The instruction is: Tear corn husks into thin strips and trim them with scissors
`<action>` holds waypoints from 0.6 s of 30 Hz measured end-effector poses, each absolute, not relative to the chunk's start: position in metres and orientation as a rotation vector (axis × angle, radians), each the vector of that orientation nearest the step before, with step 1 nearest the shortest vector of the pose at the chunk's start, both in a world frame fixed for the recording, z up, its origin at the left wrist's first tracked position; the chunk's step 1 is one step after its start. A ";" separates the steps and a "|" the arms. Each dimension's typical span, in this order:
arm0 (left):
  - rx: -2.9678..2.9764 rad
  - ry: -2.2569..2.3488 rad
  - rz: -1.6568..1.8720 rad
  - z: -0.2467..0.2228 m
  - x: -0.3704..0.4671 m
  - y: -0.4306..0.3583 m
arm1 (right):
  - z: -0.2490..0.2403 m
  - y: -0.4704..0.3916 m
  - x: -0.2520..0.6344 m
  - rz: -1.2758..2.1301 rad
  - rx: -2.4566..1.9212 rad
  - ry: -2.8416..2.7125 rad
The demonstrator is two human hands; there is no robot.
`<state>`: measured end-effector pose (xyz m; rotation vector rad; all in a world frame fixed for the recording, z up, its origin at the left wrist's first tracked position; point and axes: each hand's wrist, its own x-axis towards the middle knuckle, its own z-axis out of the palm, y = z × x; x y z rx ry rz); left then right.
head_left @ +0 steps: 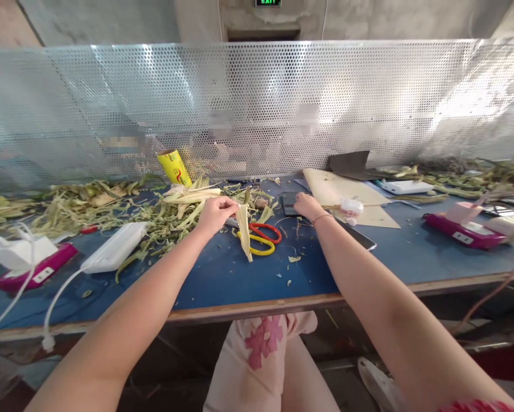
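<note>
My left hand (217,215) pinches the top of a pale dried corn husk strip (243,232), which hangs down over the table. Just behind that strip lies a pair of scissors (269,250) with one red and one yellow handle loop, its blades mostly hidden. My right hand (307,205) is closed, fingers curled down at a dark grey flat block (290,204); whatever the fingertips grip cannot be made out. Left of my left hand spreads a heap of dried husks and leaf scraps (166,214). Beneath my right wrist, a dark phone (359,236) is partly covered.
A yellow tube (174,167) leans behind the heap. White power banks (116,247) and magenta power strips (462,226) with cables lie toward both sides. Brown cardboard (346,189) and a small clear-lidded container (351,207) sit right. A perforated metal screen (257,114) closes the back.
</note>
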<state>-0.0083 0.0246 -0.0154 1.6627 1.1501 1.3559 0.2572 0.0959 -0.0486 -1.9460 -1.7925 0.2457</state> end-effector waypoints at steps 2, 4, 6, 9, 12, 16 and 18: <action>1.608 1.145 1.368 -0.016 -0.006 0.023 | -0.050 0.096 0.260 0.230 -1.987 -1.745; 1.545 1.139 1.375 -0.016 -0.004 0.022 | -0.045 0.093 0.255 0.197 -1.970 -1.717; 1.498 1.125 1.364 -0.016 -0.002 0.020 | -0.036 0.087 0.243 0.174 -1.868 -1.728; 1.480 1.120 1.332 -0.015 0.000 0.018 | -0.025 0.071 0.213 0.267 -1.394 -1.786; 1.512 1.123 1.291 -0.016 0.000 0.017 | -0.021 0.051 0.180 0.473 -0.999 -1.962; 1.554 1.091 1.231 -0.018 0.000 0.018 | -0.024 0.033 0.157 0.546 -0.839 -2.076; 1.564 1.078 1.222 -0.018 -0.001 0.019 | -0.024 0.031 0.157 0.580 -0.854 -2.030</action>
